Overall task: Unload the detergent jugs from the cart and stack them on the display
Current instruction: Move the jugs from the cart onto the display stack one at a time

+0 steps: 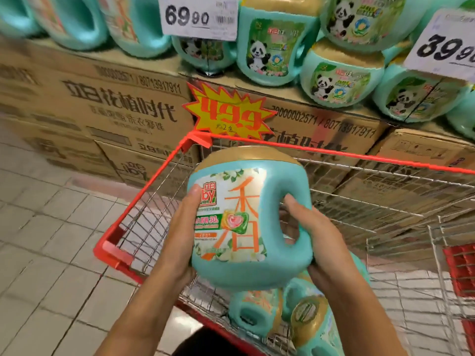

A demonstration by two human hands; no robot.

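Held jug [246, 222]: teal with a gold lid, slightly tilted, in the air over the cart [144, 194].
Left hand [180, 235]: clasps the jug's left side, thumb on the label.
Right hand [321, 242]: wrapped round the handle.
Spare jugs [254, 312]: lying in the cart's near corner.
Display jugs [267, 52]: panda labels, stacked on boxes [102, 104].
Price card [198, 16]: 69.90.

White price cards, 69.90 [198, 18] and 39.90 [447, 47], up top. Yellow starburst 49.9 tag [228, 113] mid-frame. Pale tiled floor [51, 240] left.
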